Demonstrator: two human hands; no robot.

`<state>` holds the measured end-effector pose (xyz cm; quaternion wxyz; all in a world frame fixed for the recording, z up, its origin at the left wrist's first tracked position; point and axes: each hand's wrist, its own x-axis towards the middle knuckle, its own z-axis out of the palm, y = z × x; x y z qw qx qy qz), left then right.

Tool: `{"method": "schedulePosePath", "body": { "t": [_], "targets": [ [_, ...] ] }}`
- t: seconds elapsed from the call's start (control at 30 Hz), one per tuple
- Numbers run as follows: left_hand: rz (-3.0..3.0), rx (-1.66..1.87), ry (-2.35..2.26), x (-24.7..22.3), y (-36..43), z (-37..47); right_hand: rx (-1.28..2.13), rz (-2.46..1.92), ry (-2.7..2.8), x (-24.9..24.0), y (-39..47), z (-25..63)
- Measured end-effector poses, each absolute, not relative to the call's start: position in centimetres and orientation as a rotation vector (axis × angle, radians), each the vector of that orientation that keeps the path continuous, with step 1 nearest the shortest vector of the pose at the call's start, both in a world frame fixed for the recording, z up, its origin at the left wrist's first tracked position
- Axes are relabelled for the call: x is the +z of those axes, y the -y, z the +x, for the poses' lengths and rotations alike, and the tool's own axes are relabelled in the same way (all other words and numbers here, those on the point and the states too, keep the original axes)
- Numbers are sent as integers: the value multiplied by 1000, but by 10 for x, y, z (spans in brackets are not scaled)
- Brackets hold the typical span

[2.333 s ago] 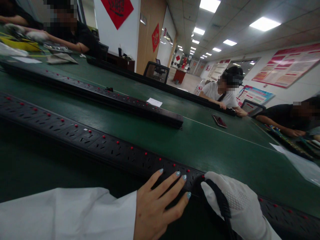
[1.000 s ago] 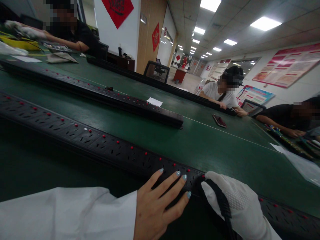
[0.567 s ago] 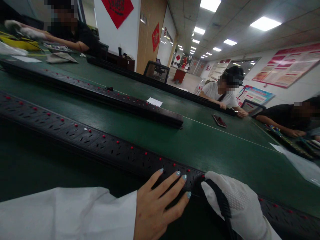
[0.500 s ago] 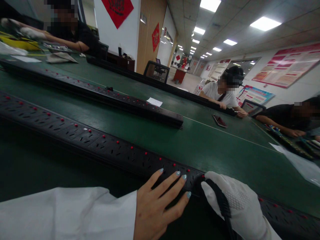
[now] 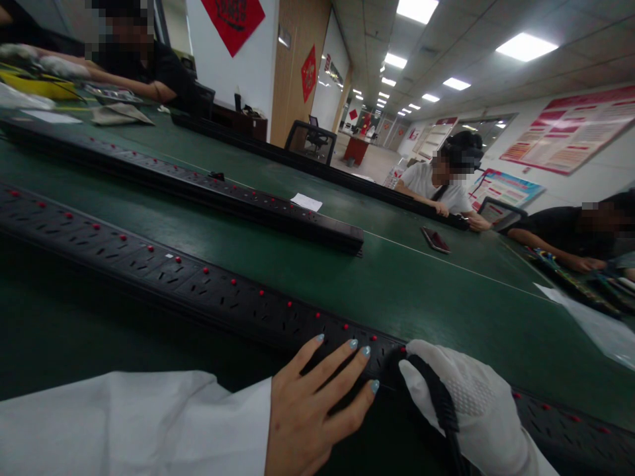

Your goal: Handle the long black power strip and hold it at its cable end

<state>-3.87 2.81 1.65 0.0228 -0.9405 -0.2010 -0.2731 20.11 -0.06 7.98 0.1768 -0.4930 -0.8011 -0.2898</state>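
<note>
A long black power strip (image 5: 193,282) with red buttons and slotted sockets runs from the left edge to the lower right. My left hand (image 5: 317,403), bare with pale blue nails, rests on it with fingers spread. Just to the right, my right hand (image 5: 469,390) in a white dotted glove is closed around a black plug (image 5: 432,383). The plug's front end meets the strip beside a red button; its prongs are hidden. From its back a thick black cord (image 5: 452,433) runs down out of view.
A second black strip (image 5: 278,211) lies farther back on the green table (image 5: 426,311), near a white paper (image 5: 306,202). A phone (image 5: 435,239) and a clear plastic sheet (image 5: 595,327) lie to the right. Several people work around the table's far side.
</note>
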Motion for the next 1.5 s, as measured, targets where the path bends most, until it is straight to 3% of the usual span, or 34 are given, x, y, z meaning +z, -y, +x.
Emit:
{"method": "schedulePosePath", "body": {
  "t": [1.5],
  "targets": [
    [-2887, -888, 652, 16, -28, -37, -804, -1399, 2266, 81, -1, 200]
  ]
}}
